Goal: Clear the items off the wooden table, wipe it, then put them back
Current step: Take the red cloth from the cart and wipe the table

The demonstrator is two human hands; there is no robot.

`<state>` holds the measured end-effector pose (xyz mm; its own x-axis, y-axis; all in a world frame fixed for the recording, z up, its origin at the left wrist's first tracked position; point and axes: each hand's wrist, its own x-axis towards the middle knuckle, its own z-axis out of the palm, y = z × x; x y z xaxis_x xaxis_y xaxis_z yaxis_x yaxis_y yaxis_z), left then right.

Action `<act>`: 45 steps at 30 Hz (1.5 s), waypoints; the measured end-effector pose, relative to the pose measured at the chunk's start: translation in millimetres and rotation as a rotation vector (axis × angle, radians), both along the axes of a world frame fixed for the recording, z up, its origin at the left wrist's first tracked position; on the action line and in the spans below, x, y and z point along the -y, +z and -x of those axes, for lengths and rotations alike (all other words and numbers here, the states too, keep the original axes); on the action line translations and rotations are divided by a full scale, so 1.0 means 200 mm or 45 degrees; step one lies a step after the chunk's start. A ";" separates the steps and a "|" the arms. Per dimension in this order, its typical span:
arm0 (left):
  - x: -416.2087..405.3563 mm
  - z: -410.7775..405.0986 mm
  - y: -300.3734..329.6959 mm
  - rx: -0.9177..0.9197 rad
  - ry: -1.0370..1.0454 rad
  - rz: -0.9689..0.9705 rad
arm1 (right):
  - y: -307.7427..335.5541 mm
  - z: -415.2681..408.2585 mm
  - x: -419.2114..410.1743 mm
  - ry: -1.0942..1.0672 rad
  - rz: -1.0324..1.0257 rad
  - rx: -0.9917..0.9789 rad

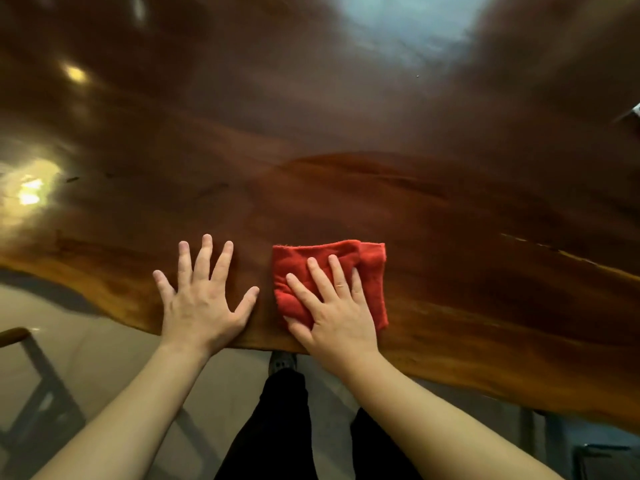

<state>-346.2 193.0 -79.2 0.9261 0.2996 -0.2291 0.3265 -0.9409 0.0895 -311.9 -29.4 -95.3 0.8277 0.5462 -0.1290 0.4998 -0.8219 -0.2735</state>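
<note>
I am leaning over the big wooden bench, and it is filling almost all I can see. The wood is dark red-brown and shiny. Lamps are shining back off it as yellow spots on my left side, and a pale blue-white patch is glowing at the far end. The near edge is wavy, not straight, and a lighter orange colour.

My right hand is lying flat on a red cloth. The fingers are spread wide and pressing down on the cloth, not curled around it. The cloth is folded into a rough square and is sitting on the bench close to the near edge.

My left hand is lying flat on the bare wood just beside the cloth, not touching it. It is wide open and holding nothing.

Something small and pale is peeking in at the far right edge of the bench, but I cannot tell what it is.

Below the bench I am seeing a light floor, my black trousers and one shoe. A grey metal frame is standing on my left.
</note>
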 end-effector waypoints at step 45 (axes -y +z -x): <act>2.12 -1.00 -0.05 -0.078 -0.951 -0.038 | -0.04 -0.12 2.63 -1.553 0.173 -0.074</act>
